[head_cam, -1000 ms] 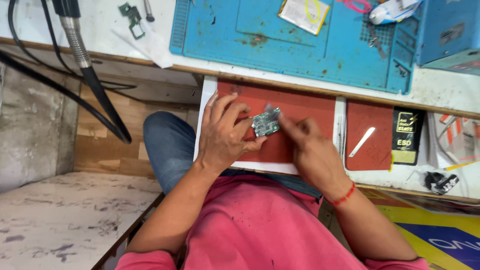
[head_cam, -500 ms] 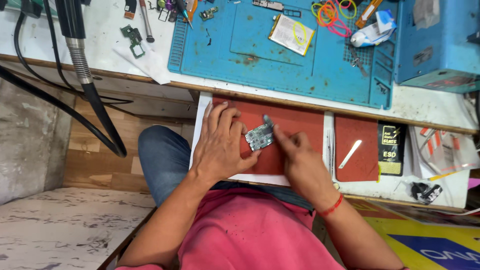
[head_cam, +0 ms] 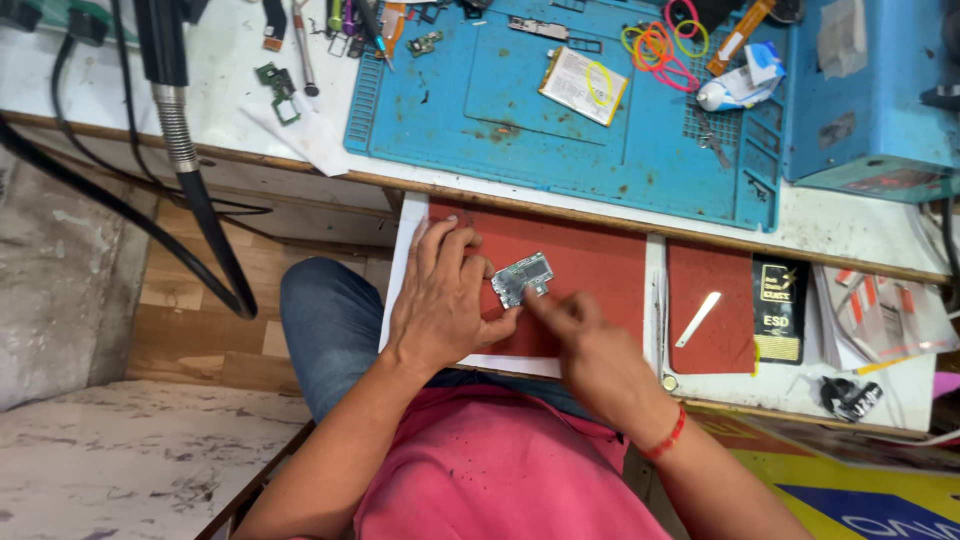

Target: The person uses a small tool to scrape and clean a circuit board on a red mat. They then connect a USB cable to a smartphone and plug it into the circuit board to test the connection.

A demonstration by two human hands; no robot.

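Pinning small silvery circuit board [head_cam: 522, 278], long axis tilted up-right, left hand [head_cam: 445, 305] clamping its left end, right hand [head_cam: 590, 345] fingertips pressing its lower right edge.

On the pull-out red mat [head_cam: 590, 255], bare surface lies open to the right of and beyond the small circuit board [head_cam: 522, 278], which the left hand [head_cam: 445, 300] pins from the left while the right hand [head_cam: 590, 345] closes in from below. A second red pad [head_cam: 705, 290] to the right carries only a white pry tool [head_cam: 697, 320], with a black packet [head_cam: 780, 310] just beside it. Up on the bench, the blue work mat [head_cam: 560, 130] is open through its middle and left; a flat battery [head_cam: 584, 85], coloured rubber bands [head_cam: 660, 45] and a glue tube [head_cam: 740, 85] crowd its far right, hemmed by a blue box [head_cam: 870, 90]. Black cables [head_cam: 200, 210] hang across the gap at left.
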